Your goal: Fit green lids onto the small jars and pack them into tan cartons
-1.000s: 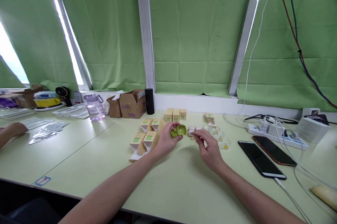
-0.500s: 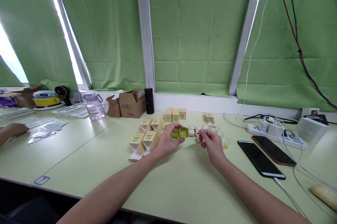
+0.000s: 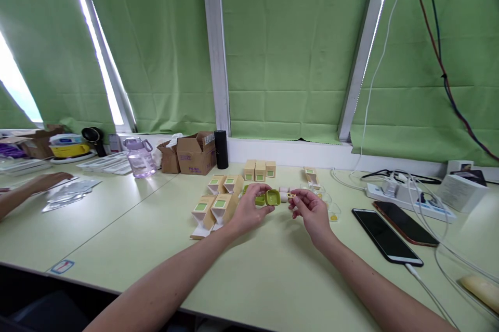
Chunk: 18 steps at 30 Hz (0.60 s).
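My left hand is closed around a small square green case, held above the table with its hollow side facing me. Just to the right of it, my right hand pinches a tiny cream ring-like piece between thumb and fingertips. A narrow gap separates the piece from the case. Behind them lie small pale pink cylinders, partly hidden. Clear plastic pieces with yellow bits rest beyond my right hand. Small cardboard boxes with green windows stand open beside my left hand.
More small boxes stand at the back. On the right are two phones, a power strip and loose cables. A purple bottle and cartons stand at left; another person's hand is near plastic bags.
My right hand has turned slightly and brought the small piece a little left, closer to the green case. The case shifted slightly right. The other person's hand moved right.
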Tool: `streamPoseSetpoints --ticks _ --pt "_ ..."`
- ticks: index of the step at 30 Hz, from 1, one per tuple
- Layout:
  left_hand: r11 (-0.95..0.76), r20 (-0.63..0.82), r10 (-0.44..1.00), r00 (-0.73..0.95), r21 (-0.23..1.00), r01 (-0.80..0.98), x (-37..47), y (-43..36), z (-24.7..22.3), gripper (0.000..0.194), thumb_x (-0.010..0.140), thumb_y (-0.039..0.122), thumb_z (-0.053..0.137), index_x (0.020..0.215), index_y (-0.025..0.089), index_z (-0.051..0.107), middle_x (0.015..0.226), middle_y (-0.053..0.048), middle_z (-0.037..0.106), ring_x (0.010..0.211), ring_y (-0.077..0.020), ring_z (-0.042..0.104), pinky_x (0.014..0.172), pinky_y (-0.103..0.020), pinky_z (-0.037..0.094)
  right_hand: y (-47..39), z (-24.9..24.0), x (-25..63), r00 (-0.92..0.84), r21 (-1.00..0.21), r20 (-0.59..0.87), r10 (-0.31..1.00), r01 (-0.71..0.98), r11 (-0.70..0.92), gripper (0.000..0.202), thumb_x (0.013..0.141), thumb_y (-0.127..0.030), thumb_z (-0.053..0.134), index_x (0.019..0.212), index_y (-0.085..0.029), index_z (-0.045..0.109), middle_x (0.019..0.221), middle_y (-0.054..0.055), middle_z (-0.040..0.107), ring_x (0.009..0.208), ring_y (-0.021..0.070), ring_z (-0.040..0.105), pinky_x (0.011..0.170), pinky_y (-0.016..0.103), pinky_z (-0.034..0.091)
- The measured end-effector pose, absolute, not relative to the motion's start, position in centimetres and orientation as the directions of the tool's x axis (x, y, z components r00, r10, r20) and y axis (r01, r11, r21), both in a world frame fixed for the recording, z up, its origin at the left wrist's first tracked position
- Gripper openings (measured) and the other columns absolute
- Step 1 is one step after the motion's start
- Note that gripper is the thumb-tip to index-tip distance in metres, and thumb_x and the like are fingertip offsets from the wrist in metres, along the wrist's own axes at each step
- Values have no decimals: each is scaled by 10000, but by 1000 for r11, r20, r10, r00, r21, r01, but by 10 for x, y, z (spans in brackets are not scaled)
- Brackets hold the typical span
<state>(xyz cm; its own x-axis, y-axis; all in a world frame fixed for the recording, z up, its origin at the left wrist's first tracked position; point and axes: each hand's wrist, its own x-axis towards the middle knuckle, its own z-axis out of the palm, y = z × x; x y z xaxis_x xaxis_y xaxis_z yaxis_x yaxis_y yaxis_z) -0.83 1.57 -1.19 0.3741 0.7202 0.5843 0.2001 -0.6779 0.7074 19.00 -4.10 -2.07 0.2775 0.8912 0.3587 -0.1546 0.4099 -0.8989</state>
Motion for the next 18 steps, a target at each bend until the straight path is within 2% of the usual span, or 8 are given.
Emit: streamPoseSetpoints --ticks 7,11,14,18 --pt "-708 613 692 381 679 193 -7 12 -9 445 756 101 790 1150 224 624 1194 -83 615 1108 -235 610 1037 -474 516 -45 -22 187 242 -874 461 854 -40 484 348 778 -460 819 973 -196 704 765 23 649 657 162 613 518 278 524" --pt "-727 626 672 395 660 191 -7 10 -7 449 748 82 782 1141 223 619 1181 -80 596 1099 -234 605 1005 -453 533 -49 -22 186 226 -847 531 817 120 517 269 834 -429 769 957 -197 710 747 7 610 616 140 569 528 277 523" --pt "-738 629 660 411 645 198 -7 6 -4 451 748 73 779 1143 220 619 1182 -82 579 1111 -235 601 1006 -445 535 -53 -23 184 196 -767 632 750 298 568 200 904 -383 694 998 -208 714 795 28 655 698 167 620 621 303 563" --pt "-775 652 619 438 596 210 -6 1 -1 467 750 71 778 1161 223 617 1194 -86 571 1160 -248 584 1033 -452 523 -55 -24 183 116 -593 773 624 481 645 144 955 -279 629 1068 -235 705 887 48 713 769 186 655 682 325 567"
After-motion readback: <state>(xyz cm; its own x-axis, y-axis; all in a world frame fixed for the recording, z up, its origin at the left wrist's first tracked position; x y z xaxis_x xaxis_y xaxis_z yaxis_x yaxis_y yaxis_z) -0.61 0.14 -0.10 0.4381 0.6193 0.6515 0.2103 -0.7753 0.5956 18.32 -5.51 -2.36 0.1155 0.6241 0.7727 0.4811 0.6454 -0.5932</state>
